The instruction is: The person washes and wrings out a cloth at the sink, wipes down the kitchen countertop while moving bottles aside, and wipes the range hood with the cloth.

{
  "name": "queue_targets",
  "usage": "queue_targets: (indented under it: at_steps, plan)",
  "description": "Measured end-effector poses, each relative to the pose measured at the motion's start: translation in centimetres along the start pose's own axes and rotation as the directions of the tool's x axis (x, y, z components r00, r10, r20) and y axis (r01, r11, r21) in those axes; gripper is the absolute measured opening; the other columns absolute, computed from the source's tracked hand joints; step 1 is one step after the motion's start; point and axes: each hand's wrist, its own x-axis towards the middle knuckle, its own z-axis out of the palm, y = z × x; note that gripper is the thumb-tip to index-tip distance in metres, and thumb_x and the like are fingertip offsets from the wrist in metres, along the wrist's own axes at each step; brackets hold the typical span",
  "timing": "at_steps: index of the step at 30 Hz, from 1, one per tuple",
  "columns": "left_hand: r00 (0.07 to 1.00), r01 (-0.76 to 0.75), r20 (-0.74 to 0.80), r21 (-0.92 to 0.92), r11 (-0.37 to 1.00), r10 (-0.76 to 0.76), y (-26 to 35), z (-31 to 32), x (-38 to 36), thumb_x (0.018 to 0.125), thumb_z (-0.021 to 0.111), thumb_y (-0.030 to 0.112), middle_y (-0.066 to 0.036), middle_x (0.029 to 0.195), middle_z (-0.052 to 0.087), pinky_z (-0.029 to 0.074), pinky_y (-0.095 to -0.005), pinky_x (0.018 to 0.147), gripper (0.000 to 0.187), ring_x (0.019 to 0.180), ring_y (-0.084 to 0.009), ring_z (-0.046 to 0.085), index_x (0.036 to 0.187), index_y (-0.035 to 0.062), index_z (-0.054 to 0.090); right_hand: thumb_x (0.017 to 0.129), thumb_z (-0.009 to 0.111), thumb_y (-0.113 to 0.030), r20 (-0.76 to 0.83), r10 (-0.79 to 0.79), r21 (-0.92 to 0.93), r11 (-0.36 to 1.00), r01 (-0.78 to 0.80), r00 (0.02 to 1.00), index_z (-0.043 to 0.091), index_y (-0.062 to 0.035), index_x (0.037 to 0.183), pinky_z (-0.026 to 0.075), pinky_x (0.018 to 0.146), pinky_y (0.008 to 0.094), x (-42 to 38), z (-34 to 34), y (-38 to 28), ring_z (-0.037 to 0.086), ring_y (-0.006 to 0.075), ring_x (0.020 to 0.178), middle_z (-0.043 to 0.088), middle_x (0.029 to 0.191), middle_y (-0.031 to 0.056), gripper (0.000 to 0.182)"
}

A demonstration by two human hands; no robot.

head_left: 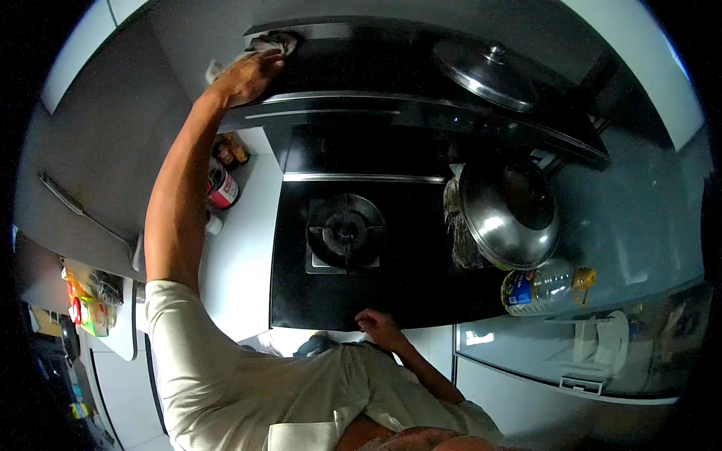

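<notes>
My left arm is stretched far up and forward, and my left hand (252, 77) is closed on a crumpled, light-and-dark cloth (272, 43). The cloth presses on the left end of the black range hood (353, 68). Part of it hangs out on the left of my wrist. Low in front of my body, my right hand (380, 328) is at the front edge of the black stove (406, 301). Its fingers are curled in, with nothing visible in them. Beyond it sits a bare gas burner (346, 231) with its pan support.
A metal lid (489, 75) lies on the hood's right side. A shiny wok (511, 214) covers the right burner area, with an oil bottle (547, 289) in front. Jars (222, 186) stand on the white left counter (244, 248). A long-handled utensil (86, 214) hangs left.
</notes>
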Motion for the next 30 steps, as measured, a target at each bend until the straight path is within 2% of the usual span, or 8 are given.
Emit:
queue_targets:
  at_steps: [2,8,10,14,18,23,27,30]
  plan:
    - [0.989,0.08,0.122,-0.017,0.997,-0.077,0.6,0.7,0.0,0.101,0.041,0.026,-0.018,0.124,0.06,0.045,-0.0421,0.099,0.037,0.112,-0.0299,0.059,0.133,0.0133,0.054,0.096,0.055,-0.016,-0.054,-0.078,0.04,0.996,0.08,0.995,0.061,-0.0031,0.112,0.051,0.08,0.035,0.3,-0.5,1.7,0.063,0.0186,0.089,0.065,0.1,0.0096,0.021]
    - [0.879,-0.379,-0.288,0.059,0.924,0.379,12.0,2.0,-5.6,0.098,0.045,0.016,-0.018,0.122,0.062,0.046,-0.0417,0.102,0.034,0.114,-0.0325,0.059,0.129,0.006,0.056,0.096,0.055,-0.019,0.025,-0.029,-0.082,0.996,0.031,0.999,0.062,-0.0051,0.111,0.051,0.08,0.0352,0.0,-1.4,2.5,0.064,0.0188,0.088,0.065,0.098,0.0093,0.022]
    - [0.935,-0.321,-0.198,-0.121,0.939,0.294,13.1,2.3,-6.0,0.091,0.058,0.011,-0.016,0.143,0.045,0.037,-0.0429,0.109,0.042,0.129,-0.0346,0.046,0.133,0.0115,0.053,0.096,0.055,-0.019,0.072,-0.038,-0.112,0.993,0.046,0.997,0.062,-0.0054,0.111,0.051,0.079,0.0351,-0.5,-2.2,0.8,0.064,0.0185,0.088,0.065,0.097,0.0089,0.021]
    - [0.965,-0.259,-0.02,0.046,0.965,0.261,8.1,1.5,-3.0,0.097,0.051,0.034,-0.012,0.141,0.049,0.037,-0.0446,0.109,0.042,0.131,-0.0349,0.043,0.133,0.0118,0.053,0.096,0.055,-0.018,0.125,0.003,-0.125,0.992,0.013,0.992,0.062,-0.0059,0.109,0.051,0.079,0.035,-0.1,-2.9,-0.6,0.063,0.0183,0.089,0.066,0.096,0.0079,0.019]
    - [0.963,-0.067,0.27,0.165,0.984,0.021,4.4,-0.7,1.5,0.1,0.039,0.041,-0.015,0.125,0.061,0.045,-0.0435,0.098,0.045,0.113,-0.0304,0.06,0.131,0.0133,0.056,0.095,0.056,-0.017,0.072,-0.025,-0.106,0.994,0.033,0.997,0.062,-0.0044,0.109,0.051,0.08,0.0365,0.3,-3.0,2.6,0.064,0.0213,0.09,0.065,0.099,0.0107,0.02]
    - [0.986,-0.168,0.044,0.284,0.944,0.162,-7.0,6.0,9.8,0.101,0.037,0.032,-0.019,0.12,0.063,0.047,-0.0445,0.095,0.04,0.109,-0.0334,0.061,0.127,0.0101,0.058,0.094,0.058,-0.015,-0.191,0.008,-0.045,0.999,-0.017,0.982,0.063,-0.0033,0.11,0.052,0.08,0.0359,-1.8,-2.6,4.9,0.064,0.0212,0.091,0.065,0.101,0.0115,0.02]
    - [0.974,-0.211,0.146,0.329,0.92,0.172,-1.1,5.9,10.1,0.096,0.043,0.026,-0.021,0.117,0.063,0.046,-0.045,0.096,0.034,0.11,-0.0346,0.061,0.115,0.0076,0.065,0.095,0.058,-0.014,-0.267,0.125,0.106,0.989,-0.099,0.956,0.063,-0.0007,0.111,0.054,0.077,0.0343,-2.2,-2.1,6.3,0.065,0.0201,0.088,0.067,0.099,0.0117,0.022]
    - [0.961,-0.262,0.162,0.276,0.925,0.224,2.1,8.1,12.7,0.093,0.046,0.024,-0.022,0.115,0.064,0.047,-0.0451,0.095,0.032,0.108,-0.0349,0.061,0.111,0.0067,0.066,0.095,0.059,-0.014,-0.357,-0.068,0.017,0.997,0.079,0.932,0.063,-0.0004,0.109,0.054,0.074,0.0322,-0.4,-2.5,2.7,0.065,0.0173,0.086,0.067,0.093,0.0097,0.02]
